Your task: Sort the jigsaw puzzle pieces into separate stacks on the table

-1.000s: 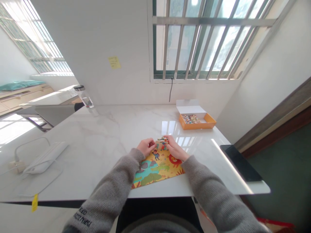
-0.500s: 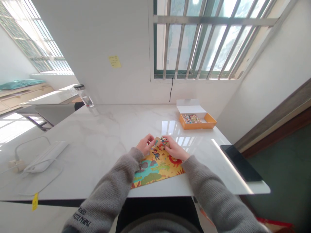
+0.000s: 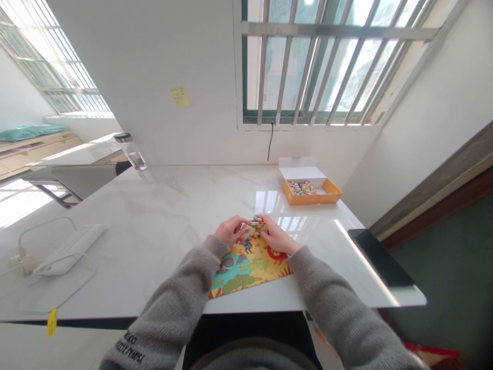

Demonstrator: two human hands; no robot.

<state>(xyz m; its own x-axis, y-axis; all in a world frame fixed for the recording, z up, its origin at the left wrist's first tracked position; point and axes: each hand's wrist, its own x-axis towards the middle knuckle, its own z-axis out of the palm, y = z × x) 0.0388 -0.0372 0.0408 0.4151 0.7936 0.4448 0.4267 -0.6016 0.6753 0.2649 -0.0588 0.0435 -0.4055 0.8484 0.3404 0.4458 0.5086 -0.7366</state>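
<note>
My two hands meet over a marble-patterned white table [image 3: 173, 198], near the edge closest to me. My right hand [image 3: 276, 236] grips a small stack of picture pieces [image 3: 259, 227], thumb in front and fingers behind, probably to keep it together. My left hand [image 3: 230, 230] is at the stack's left side, thumb and forefinger narrowly bent; I cannot tell whether they pinch a piece.

The stack is above the far part of a colourful animal picture [image 3: 250, 270], its front face tilted towards me, likely so I can see its print. Its long axis is too small to make out.

The picture lies flat, animals upright to me, so its top points away. Its near edge slants, the right end farther off; my hands hide too much to judge its longer side.

An open orange box [image 3: 314, 199] of more pieces [image 3: 302, 188] sits beyond my right hand, seemingly for easy reach.
</note>
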